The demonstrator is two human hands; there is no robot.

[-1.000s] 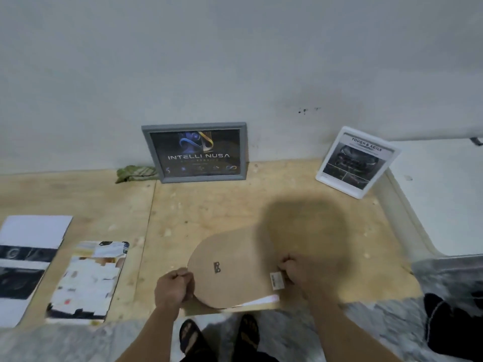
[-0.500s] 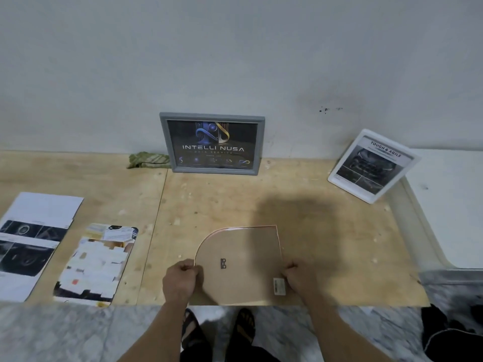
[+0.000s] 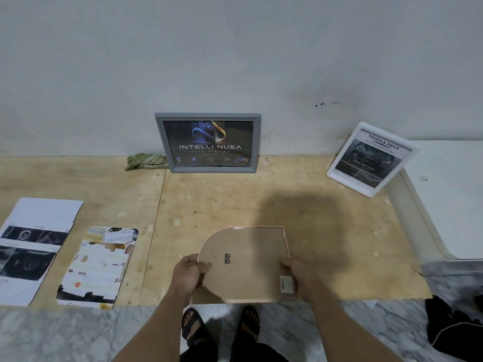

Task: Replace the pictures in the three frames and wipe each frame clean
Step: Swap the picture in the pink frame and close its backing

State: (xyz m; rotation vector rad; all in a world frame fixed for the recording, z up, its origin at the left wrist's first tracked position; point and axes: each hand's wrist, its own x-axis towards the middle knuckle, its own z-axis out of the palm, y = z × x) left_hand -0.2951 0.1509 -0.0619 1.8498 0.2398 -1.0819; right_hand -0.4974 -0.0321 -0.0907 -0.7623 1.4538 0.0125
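Compared to a second back, the arch-shaped frame [image 3: 245, 265] had come off the plywood board [image 3: 326, 231] a bit and sat squarer between the hands, brown backing up. Left hand [image 3: 188, 274] gripped the rounded left edge, thumb curled over the top. Right hand [image 3: 298, 275] pinched the right edge by the barcode sticker [image 3: 286, 284]. It hovered over the near edge of the board. Far back, a grey frame [image 3: 207, 142] leaned on the wall, green cloth [image 3: 145, 162] just left of it, white frame [image 3: 371, 159] propped far right. Two prints [image 3: 96, 267] lay flat on the left. Marble floor nearest.
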